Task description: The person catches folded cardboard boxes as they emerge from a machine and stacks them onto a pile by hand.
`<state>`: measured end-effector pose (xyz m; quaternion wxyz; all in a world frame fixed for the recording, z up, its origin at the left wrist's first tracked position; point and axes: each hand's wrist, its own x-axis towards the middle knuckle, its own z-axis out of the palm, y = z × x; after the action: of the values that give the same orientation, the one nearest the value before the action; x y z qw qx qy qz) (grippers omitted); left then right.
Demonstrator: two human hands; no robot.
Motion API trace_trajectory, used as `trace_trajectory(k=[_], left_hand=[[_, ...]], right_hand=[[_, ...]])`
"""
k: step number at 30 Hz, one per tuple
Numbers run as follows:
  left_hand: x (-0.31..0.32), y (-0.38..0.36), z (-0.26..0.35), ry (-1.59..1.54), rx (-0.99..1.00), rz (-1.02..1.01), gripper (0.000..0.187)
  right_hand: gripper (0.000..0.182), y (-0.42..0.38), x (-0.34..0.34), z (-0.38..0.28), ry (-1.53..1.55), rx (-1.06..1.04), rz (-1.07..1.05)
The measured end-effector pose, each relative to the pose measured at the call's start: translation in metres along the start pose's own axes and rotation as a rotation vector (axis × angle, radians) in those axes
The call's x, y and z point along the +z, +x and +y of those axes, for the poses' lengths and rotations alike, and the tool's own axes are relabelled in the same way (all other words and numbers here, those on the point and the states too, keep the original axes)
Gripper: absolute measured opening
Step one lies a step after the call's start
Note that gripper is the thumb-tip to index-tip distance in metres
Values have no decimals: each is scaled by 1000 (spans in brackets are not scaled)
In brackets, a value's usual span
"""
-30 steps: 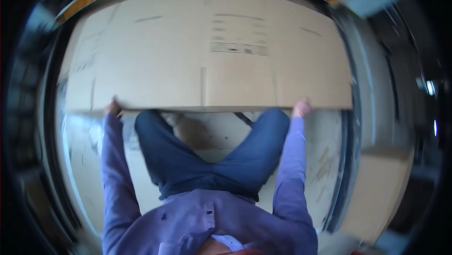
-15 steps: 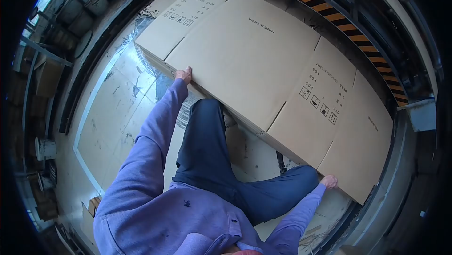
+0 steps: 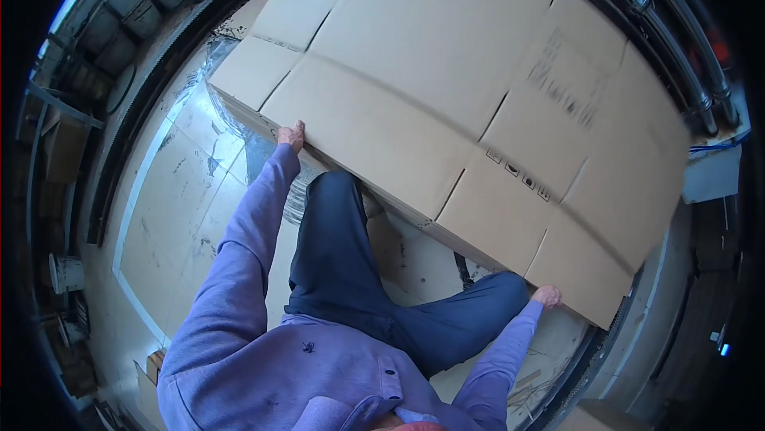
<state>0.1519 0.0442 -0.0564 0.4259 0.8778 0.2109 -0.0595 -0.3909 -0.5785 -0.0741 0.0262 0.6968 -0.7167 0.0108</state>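
A stack of flattened cardboard boxes (image 3: 374, 136) lies low in front of my knees. My left hand (image 3: 292, 136) grips its near edge on the left, thumb on top and the other fingers mostly hidden. At the near right edge, my right hand (image 3: 548, 296) holds the same stack, its fingers partly out of sight. A second flattened cardboard box (image 3: 430, 41), blurred by motion and printed, covers the far part of the stack. Its near edge casts a dark line across the sheet below. Neither hand touches this upper sheet.
Metal rails and pipes (image 3: 661, 41) run along the far right. Several buckets (image 3: 103, 25) stand at the upper left. A white line (image 3: 131, 192) marks the tiled floor on the left. A white bucket (image 3: 65, 273) stands at the far left.
A printed cardboard sheet now overlaps the stack's far part, hiding its print and the striped bar behind. The view has shifted slightly; both hands stay on the near edge.
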Motion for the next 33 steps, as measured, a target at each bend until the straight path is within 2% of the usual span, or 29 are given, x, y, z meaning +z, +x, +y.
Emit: trace_trajectory(k=[3, 4, 6, 7, 9, 10, 11, 12, 13, 15, 17, 19, 20, 23, 26, 27, 30, 33], left_hand=[[-7, -6, -10, -274, -29, -31, 55], [-10, -14, -11, -396, -41, -48, 52], [-30, -42, 1, -955, -214, -107, 44], [-28, -48, 8, -1026, -279, 33, 51], [-31, -45, 10, -813, -216, -34, 69], [-34, -45, 14, -703, -182, -66, 80], [-34, -52, 25, -603, -213, -23, 98], [-23, -33, 16, -422, -186, 8, 96], [-6, 8, -5, -241, -156, 41, 94], [2, 15, -3, -50, -97, 15, 89], [-21, -37, 49, -38, -46, -85, 83], [-28, -62, 84, 49, -125, -103, 77], [-24, -60, 86, 57, -178, -86, 80], [-2, -38, 86, -202, -467, 165, 97], [-5, -36, 91, -116, -444, 145, 95], [-4, -40, 91, -161, -441, 201, 82], [-12, -51, 90, -171, -347, 169, 60], [-20, -69, 82, -149, -211, 91, 53]], right_hand=[[42, 4, 13, 12, 890, 335, 127], [48, -5, -5, 12, 1164, 472, -1], [62, -35, -54, 16, 1700, 736, -288], [65, -42, -73, 13, 1714, 781, -269], [73, -48, -98, 11, 1732, 874, -238], [75, -45, -101, 11, 1663, 793, -323], [77, -35, -93, 12, 1595, 712, -404], [79, -26, -86, 16, 1528, 631, -481], [84, -23, -95, 8, 1428, 658, -517], [86, -23, -99, -5, 1328, 645, -480], [87, -22, -98, -10, 1292, 637, -489], [88, -13, -94, -6, 1318, 629, -542], [89, -11, -93, -6, 1293, 628, -556], [91, -11, -96, -3, 1220, 619, -592], [90, -12, -101, -7, 1169, 611, -586], [90, -13, -103, -8, 1147, 616, -560], [90, -7, -103, -7, 1079, 607, -569], [87, 1, -107, -7, 1040, 614, -585]])
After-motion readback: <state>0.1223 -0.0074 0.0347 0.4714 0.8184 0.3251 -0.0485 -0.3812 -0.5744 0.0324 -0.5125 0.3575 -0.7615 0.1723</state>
